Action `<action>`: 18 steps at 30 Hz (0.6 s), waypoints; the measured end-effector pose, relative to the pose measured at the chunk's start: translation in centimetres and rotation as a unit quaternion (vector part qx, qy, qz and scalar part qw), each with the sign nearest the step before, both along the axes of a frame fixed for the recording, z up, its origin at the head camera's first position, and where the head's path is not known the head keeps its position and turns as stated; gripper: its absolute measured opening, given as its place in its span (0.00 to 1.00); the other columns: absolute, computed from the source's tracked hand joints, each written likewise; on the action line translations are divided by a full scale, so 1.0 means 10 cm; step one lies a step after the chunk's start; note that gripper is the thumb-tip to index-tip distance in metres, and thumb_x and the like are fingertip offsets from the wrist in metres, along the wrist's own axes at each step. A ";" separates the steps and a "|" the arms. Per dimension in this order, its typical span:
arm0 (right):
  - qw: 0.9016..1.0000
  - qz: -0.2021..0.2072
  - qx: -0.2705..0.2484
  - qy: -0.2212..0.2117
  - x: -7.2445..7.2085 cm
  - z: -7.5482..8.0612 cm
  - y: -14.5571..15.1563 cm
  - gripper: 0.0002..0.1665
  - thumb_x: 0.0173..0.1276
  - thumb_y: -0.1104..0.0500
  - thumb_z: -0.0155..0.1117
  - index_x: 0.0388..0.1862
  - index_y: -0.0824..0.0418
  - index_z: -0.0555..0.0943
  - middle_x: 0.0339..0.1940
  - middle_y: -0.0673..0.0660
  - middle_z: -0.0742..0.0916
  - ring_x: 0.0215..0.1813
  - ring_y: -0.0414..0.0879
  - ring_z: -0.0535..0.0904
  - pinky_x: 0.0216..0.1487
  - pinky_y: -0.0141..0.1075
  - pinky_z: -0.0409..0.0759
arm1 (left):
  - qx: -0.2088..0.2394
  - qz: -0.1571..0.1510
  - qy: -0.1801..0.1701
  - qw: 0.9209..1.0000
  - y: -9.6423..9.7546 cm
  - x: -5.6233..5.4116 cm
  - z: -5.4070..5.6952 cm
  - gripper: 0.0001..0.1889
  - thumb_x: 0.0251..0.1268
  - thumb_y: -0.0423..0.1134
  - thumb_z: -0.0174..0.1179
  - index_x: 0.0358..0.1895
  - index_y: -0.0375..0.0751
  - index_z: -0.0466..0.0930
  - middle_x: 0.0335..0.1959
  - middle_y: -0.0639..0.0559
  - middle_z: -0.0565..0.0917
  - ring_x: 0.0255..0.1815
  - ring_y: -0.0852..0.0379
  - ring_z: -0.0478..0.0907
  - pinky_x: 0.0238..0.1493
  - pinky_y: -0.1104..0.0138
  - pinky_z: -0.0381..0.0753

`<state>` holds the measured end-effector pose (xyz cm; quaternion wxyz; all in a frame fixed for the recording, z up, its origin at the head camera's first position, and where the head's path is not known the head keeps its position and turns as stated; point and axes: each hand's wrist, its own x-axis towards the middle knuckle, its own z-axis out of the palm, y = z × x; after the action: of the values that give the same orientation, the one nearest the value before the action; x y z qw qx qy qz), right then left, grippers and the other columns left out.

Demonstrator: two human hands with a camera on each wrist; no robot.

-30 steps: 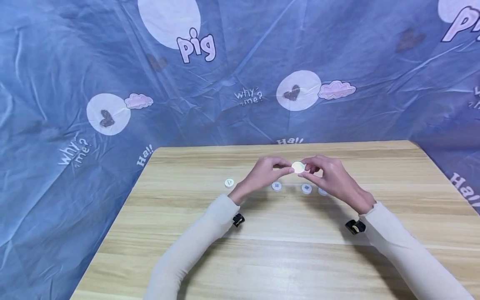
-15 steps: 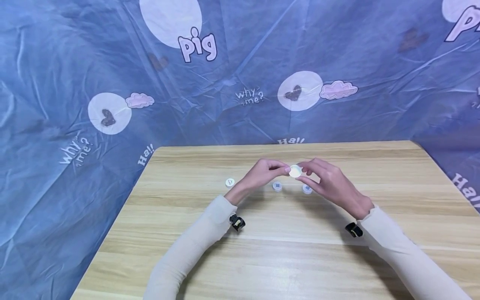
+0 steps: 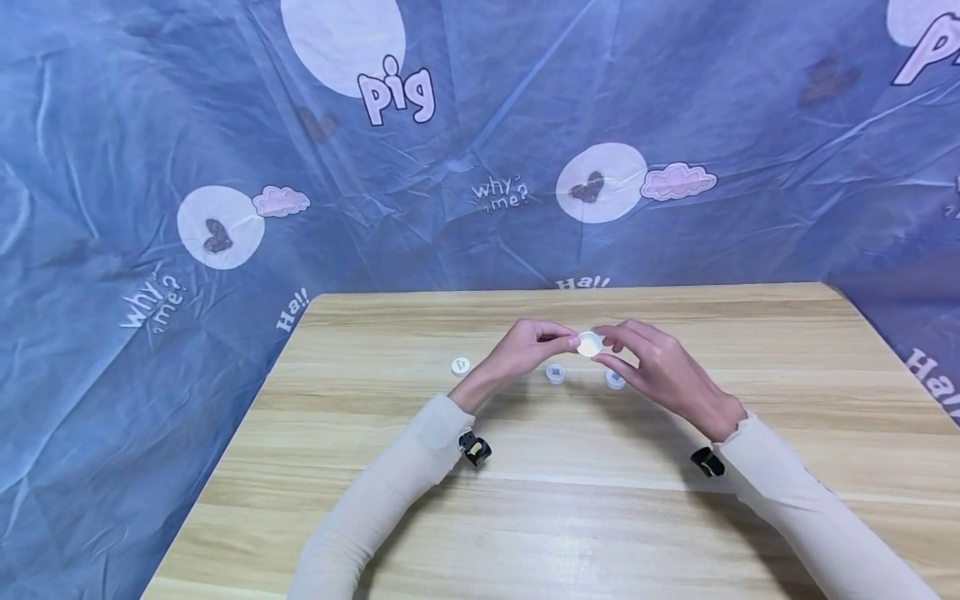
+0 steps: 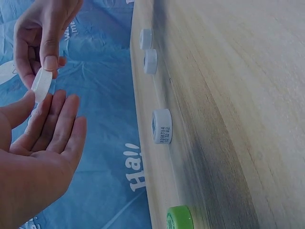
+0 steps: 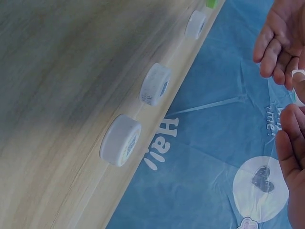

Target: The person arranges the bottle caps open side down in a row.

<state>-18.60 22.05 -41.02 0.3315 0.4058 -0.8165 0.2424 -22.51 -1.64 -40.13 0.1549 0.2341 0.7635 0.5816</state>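
Above the far part of the table, both hands hold one white bottle cap (image 3: 589, 344) between them. In the head view, my left hand (image 3: 528, 346) pinches its left rim between thumb and fingers. My right hand (image 3: 660, 367) holds the opposite rim, index finger at the top and thumb below. The left wrist view shows the cap (image 4: 42, 85) edge-on, the left thumb and the right thumb both at it. In the right wrist view the cap (image 5: 299, 76) is partly cut off at the edge. Beneath the hands lie white caps (image 3: 555, 373), (image 3: 615, 379) on the table.
A row of caps runs along the wooden table (image 3: 525, 517). A green-sided cap (image 4: 179, 218) lies at its left end; another white cap (image 4: 146, 39) is at the right end, hidden by the right hand in the head view. Blue printed cloth (image 3: 450, 233) hangs behind.
The held cap has shifted slightly left and down with both hands, and its face has tilted. The rightmost cap on the table has become hidden behind the right hand.
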 end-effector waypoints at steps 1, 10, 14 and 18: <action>1.000 -0.002 -0.003 -0.002 0.00 0.00 0.00 0.33 0.80 0.39 0.54 0.53 0.68 0.85 0.35 0.55 0.87 0.35 0.45 0.84 0.32 0.39 0.85 | -0.002 0.006 0.002 1.000 0.00 0.00 0.00 0.15 0.75 0.41 0.65 0.55 0.35 0.87 0.49 0.48 0.90 0.52 0.54 0.85 0.57 0.69 0.81; 0.994 -0.041 -0.037 -0.098 0.04 0.01 -0.03 0.23 0.57 0.67 0.81 0.52 0.67 0.87 0.34 0.51 0.88 0.33 0.41 0.82 0.29 0.30 0.79 | -0.014 0.045 0.089 0.995 0.01 0.07 0.01 0.13 0.72 0.39 0.68 0.53 0.36 0.89 0.50 0.47 0.90 0.47 0.61 0.86 0.52 0.72 0.83; 0.990 -0.058 -0.046 -0.124 0.07 0.03 -0.05 0.17 0.59 0.67 0.80 0.47 0.66 0.88 0.31 0.49 0.87 0.31 0.39 0.81 0.27 0.35 0.79 | -0.017 0.049 0.129 0.990 0.02 0.09 -0.01 0.11 0.72 0.37 0.68 0.51 0.36 0.89 0.50 0.47 0.90 0.50 0.59 0.87 0.54 0.72 0.82; 0.987 -0.062 -0.056 -0.137 0.10 0.04 -0.07 0.11 0.62 0.68 0.79 0.43 0.63 0.89 0.31 0.48 0.87 0.30 0.38 0.79 0.27 0.29 0.77 | -0.027 0.047 0.162 0.985 0.01 0.11 -0.03 0.10 0.72 0.37 0.68 0.50 0.37 0.90 0.49 0.49 0.90 0.51 0.60 0.86 0.56 0.72 0.82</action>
<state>-17.62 21.32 -40.63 0.2531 0.2981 -0.8631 0.3195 -21.40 -1.56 -40.47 0.0077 0.2846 0.8041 0.5219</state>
